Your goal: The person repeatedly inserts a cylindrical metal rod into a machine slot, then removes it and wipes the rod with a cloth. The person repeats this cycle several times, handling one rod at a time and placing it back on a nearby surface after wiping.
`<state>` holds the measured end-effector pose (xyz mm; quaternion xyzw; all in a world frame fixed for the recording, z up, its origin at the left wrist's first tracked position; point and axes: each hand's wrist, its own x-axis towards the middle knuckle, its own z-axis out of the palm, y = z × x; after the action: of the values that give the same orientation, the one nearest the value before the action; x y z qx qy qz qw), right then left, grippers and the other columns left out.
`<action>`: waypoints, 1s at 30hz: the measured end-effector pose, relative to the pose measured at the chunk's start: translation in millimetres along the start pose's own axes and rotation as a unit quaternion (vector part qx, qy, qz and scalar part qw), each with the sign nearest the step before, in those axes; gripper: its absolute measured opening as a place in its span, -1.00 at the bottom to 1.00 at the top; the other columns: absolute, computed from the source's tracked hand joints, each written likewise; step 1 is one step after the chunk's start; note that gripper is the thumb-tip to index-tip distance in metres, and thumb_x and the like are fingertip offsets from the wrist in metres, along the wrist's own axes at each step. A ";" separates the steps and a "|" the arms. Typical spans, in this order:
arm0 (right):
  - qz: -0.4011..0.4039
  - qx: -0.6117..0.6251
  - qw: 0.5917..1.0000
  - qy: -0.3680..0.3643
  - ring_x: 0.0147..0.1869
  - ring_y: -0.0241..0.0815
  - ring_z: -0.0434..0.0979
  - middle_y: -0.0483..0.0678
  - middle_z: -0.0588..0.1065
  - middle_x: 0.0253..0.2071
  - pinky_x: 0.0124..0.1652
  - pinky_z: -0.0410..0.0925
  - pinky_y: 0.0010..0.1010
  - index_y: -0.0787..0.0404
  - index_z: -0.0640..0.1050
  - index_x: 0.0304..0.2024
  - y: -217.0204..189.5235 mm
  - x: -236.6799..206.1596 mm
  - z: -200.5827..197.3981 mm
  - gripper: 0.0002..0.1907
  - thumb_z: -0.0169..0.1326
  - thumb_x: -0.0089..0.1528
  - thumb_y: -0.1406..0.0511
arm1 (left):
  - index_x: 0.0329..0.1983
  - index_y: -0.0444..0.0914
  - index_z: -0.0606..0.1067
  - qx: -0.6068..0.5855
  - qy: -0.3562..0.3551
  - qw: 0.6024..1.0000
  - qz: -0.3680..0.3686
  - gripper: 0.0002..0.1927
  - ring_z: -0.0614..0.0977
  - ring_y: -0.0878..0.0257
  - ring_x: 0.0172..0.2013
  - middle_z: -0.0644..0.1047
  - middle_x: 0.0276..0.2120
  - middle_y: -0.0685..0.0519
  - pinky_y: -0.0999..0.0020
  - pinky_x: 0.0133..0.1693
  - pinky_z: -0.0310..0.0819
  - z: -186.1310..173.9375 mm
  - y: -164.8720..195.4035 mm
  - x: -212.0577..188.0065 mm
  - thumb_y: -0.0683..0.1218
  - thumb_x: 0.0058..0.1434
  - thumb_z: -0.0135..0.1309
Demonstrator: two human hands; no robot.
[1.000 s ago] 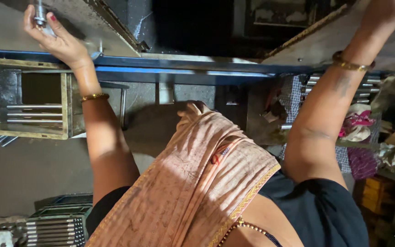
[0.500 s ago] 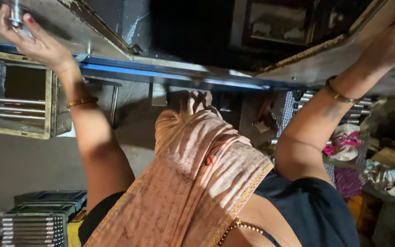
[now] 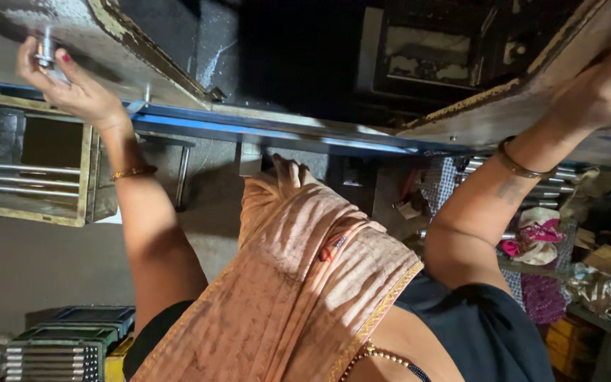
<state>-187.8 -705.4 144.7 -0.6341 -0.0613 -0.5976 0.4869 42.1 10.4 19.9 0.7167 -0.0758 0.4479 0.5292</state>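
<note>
Metal rods (image 3: 33, 180) inside wooden frame (image 3: 86, 184)

Left hand (image 3: 72, 85) raised at upper left, fingers pinched around a small shiny metal bolt (image 3: 46, 51) against a worn grey metal plate with peeling yellowish edge (image 3: 111, 25). Right hand (image 3: 602, 88) pressed flat on a rusty-edged metal panel (image 3: 503, 106) at upper right. Blue steel beam (image 3: 263, 131) between both arms. Peach patterned cloth drape (image 3: 305, 283) across the middle. Open yellow-framed metal box holding 3 steel rods (image 3: 33, 180) at left.
</note>
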 end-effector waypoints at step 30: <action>0.028 -0.001 0.999 -0.041 -0.01 -0.13 0.57 0.10 0.58 -0.07 0.09 0.47 -0.23 0.51 0.59 -0.07 -25.9 10.0 20.5 -0.72 -0.04 0.43 0.35 | 0.30 -0.36 0.31 -0.028 -0.004 0.999 -0.024 -0.58 0.48 0.01 0.30 0.44 0.24 -0.15 0.14 0.42 0.26 7.2 2.3 -3.2 0.00 0.57 0.05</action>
<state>-187.8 -682.8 170.8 -0.6600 -0.0631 -0.5575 0.4997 42.9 2.3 19.0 0.7050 -0.0729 0.4302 0.5591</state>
